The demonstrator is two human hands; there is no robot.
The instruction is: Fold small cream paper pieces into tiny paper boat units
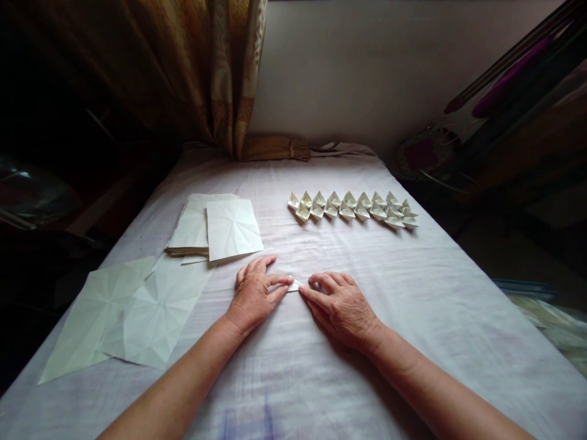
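Observation:
A small folded piece of paper point(294, 285) lies on the cloth between both hands. My left hand point(253, 292) pinches its left end with thumb and index finger, the other fingers stretched forward. From the other side, my right hand point(343, 307) presses the paper's right corner with its fingertips, and its thumb is partly hidden below. Beyond my right hand stand several folded paper boats point(347, 206), set close together in two rows. Left of my hands are creased flat sheets point(160, 308), lying loosely over one another.
A stack of paper point(189, 226) sits at the left, with a creased square sheet point(235, 229) partly over it. The pale bedsheet point(275, 379) covers the whole surface. A gold curtain point(224, 79) hangs at the back edge, beside a white wall point(348, 73).

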